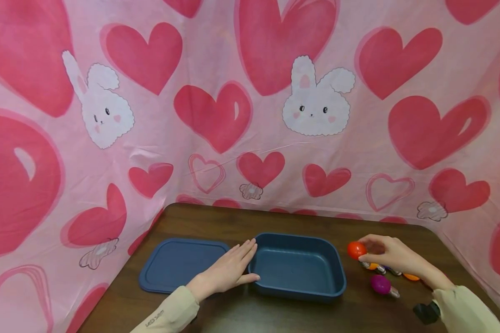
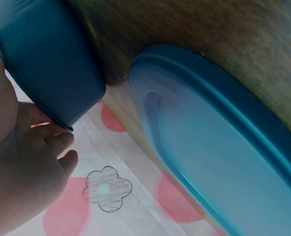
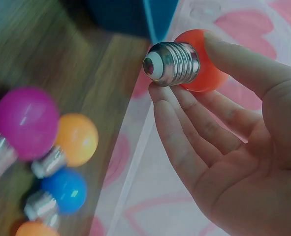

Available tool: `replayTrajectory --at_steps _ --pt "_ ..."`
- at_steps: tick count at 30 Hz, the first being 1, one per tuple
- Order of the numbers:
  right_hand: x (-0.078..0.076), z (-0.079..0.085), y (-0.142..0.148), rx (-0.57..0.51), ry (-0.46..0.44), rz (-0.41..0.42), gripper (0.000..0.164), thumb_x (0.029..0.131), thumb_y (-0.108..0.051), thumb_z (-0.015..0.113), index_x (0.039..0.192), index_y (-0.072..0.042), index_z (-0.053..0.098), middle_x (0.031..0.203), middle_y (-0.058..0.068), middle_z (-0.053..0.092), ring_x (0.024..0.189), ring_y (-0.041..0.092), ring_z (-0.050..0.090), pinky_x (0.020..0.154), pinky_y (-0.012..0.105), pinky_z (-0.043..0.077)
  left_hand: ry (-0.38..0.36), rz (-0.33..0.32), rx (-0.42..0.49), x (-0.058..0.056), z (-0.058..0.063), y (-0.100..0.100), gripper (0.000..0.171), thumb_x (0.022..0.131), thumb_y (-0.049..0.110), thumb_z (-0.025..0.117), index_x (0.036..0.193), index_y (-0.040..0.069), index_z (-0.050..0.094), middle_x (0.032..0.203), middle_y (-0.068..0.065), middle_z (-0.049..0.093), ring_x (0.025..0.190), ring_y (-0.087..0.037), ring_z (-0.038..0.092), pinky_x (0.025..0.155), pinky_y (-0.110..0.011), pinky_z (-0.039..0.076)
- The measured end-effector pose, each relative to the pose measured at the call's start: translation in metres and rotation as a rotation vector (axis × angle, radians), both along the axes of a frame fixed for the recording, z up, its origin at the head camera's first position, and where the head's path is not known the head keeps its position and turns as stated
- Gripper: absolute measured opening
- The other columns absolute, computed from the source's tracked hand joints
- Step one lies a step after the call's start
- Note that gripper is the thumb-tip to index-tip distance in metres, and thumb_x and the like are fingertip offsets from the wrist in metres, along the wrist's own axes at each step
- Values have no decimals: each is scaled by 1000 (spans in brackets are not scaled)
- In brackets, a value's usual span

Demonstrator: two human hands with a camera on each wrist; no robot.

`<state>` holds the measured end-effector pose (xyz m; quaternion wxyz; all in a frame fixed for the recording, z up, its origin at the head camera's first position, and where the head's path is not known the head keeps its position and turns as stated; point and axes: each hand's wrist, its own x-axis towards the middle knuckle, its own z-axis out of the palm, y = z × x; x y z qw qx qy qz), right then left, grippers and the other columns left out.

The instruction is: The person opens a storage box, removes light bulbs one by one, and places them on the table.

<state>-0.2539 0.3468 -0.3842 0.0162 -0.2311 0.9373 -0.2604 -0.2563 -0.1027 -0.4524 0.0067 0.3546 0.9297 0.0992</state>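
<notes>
Between the thumb and fingers of my right hand [image 1: 389,253] is a red light bulb [image 1: 356,250], held above the table to the right of the box. In the right wrist view its silver screw base [image 3: 172,64] points away from the palm. My left hand [image 1: 229,269] lies against the left side of a dark blue open box [image 1: 296,270], its fingers fairly straight at the rim. The left wrist view shows those fingertips along the box's rim [image 2: 49,120]. Nothing lies inside the box.
A flat blue lid [image 1: 183,263] lies left of the box. On the right are a purple bulb [image 1: 380,284], an orange bulb [image 3: 77,139], a blue bulb [image 3: 65,191] and another orange bulb [image 1: 411,277]. A pink heart-patterned cloth [image 1: 216,175] hangs behind the wooden table [image 1: 233,219].
</notes>
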Motion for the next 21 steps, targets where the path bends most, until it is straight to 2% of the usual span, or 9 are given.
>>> replayTrajectory --at_steps 6,13,21 --pt "9 -5 28 53 44 -78 33 86 -28 76 113 -10 67 102 3 74 85 -8 62 71 22 54 24 -7 -7 0 0 0 82 99 61 42 156 4 28 166 -10 23 154 -25 26 123 -47 28" --pt "16 -16 56 102 9 -179 34 87 -29 76 113 -7 68 100 3 75 82 -10 60 70 23 51 9 7 -14 0 -1 0 82 98 61 42 157 6 25 167 -8 19 155 -23 23 124 -46 26" --pt "20 -34 83 127 27 -183 32 87 -26 75 107 -2 68 91 3 75 75 -9 59 62 20 48 1 7 -10 0 -1 0 82 98 61 43 157 7 26 167 -8 20 154 -23 23 124 -46 27"
